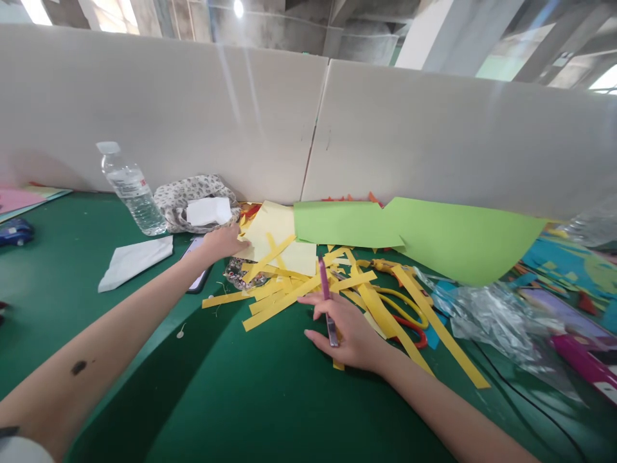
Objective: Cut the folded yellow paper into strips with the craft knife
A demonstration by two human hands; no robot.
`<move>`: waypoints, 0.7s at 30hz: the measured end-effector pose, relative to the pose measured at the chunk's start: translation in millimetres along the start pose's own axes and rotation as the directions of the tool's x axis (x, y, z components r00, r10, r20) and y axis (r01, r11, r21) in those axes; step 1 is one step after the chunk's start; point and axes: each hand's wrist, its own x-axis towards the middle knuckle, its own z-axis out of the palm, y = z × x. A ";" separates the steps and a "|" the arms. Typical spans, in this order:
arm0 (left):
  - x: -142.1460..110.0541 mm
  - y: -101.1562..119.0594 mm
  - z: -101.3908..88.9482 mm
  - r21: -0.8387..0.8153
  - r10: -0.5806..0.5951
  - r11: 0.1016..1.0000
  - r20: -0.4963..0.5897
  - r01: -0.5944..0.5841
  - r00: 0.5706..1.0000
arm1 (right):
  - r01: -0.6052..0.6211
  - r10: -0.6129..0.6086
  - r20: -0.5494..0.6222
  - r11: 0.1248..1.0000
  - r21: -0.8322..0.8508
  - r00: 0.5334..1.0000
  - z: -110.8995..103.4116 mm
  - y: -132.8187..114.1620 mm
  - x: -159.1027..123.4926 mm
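Observation:
Far out over the table, my left hand [224, 243] has its fingers partly bent at the left edge of a pale yellow paper sheet [282, 225]. I see no thing held in it, and some fingers are hidden. My right hand [354, 331], nearer to me, holds a slim purple pen-like tool [324, 283] upright between thumb and fingers. Loose yellow paper strips [284, 302] lie in a crossing pile between and around the hands. Beneath the strips by the right hand, yellow scissor-like handles [409, 308] and a red handle [417, 334] show.
Green paper [463, 238] leans by the white partition [193, 109]. At left stand a water bottle [132, 193], a spotted pouch [178, 193], a tissue [137, 260] and a phone [197, 283]. Crumpled clear plastic [501, 321], a magenta tool [583, 363] and a black cable [520, 399] lie right.

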 end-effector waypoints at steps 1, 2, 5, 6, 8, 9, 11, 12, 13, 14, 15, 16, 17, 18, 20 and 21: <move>3.2 1.0 0.3 -0.032 0.013 0.999 -0.005 -0.013 1.000 | 0.010 -0.009 0.042 1.000 -0.003 0.999 -0.4 -0.8 0.9; 5.3 2.1 -0.1 -0.066 0.033 0.997 -0.018 -0.034 0.999 | 0.012 -0.011 0.067 1.000 -0.009 0.998 -0.4 -1.0 1.7; 4.4 6.9 -6.1 -0.154 0.110 0.980 -0.124 -0.129 0.986 | -0.013 0.019 0.094 0.998 -0.065 0.995 0.8 1.2 3.0; 2.2 9.1 -9.4 -0.170 0.132 0.972 -0.180 -0.163 0.975 | -0.023 0.033 0.099 0.995 -0.094 0.995 1.3 2.6 3.1; -3.5 13.2 -16.9 -0.179 0.168 0.956 -0.318 -0.233 0.933 | -0.052 0.070 0.111 0.986 -0.158 0.991 2.2 5.5 3.0; -6.2 14.4 -20.7 -0.173 0.171 0.952 -0.381 -0.252 0.909 | -0.070 0.093 0.117 0.980 -0.187 0.989 2.4 6.9 2.8; -10.7 13.7 -27.6 -0.118 0.221 0.929 -0.582 -0.351 0.783 | -0.119 0.149 0.116 0.965 -0.234 0.982 2.5 9.6 2.3; -12.4 11.4 -30.3 -0.065 0.262 0.912 -0.666 -0.404 0.699 | -0.146 0.179 0.114 0.957 -0.249 0.977 2.5 10.7 2.1; -13.9 7.9 -32.7 -0.008 0.304 0.895 -0.720 -0.446 0.623 | -0.170 0.204 0.112 0.951 -0.257 0.972 2.5 11.8 1.8; -15.6 3.6 -34.6 0.057 0.362 0.872 -0.743 -0.486 0.563 | -0.190 0.225 0.110 0.946 -0.261 0.968 2.5 12.7 1.6; -17.6 -1.1 -36.1 0.114 0.416 0.849 -0.745 -0.515 0.521 | -0.203 0.237 0.106 0.943 -0.263 0.966 2.7 13.6 1.5; -19.9 -5.9 -37.3 0.173 0.486 0.821 -0.712 -0.544 0.506 | -0.207 0.239 0.096 0.942 -0.264 0.966 3.1 14.4 1.3; -22.5 -10.3 -38.1 0.216 0.533 0.799 -0.687 -0.561 0.495 | -0.202 0.232 0.083 0.942 -0.266 0.969 3.5 15.1 1.2; -25.2 -14.1 -38.6 0.233 0.550 0.790 -0.679 -0.568 0.486 | -0.193 0.218 0.065 0.943 -0.272 0.974 4.0 15.9 1.1; -30.4 -19.3 -38.0 0.201 0.518 0.805 -0.695 -0.558 0.498 | -0.176 0.189 0.016 0.940 -0.291 0.982 4.9 17.3 0.9; -32.4 -20.9 -36.7 0.164 0.483 0.823 -0.707 -0.545 0.517 | -0.172 0.177 -0.012 0.937 -0.305 0.984 5.1 18.1 0.8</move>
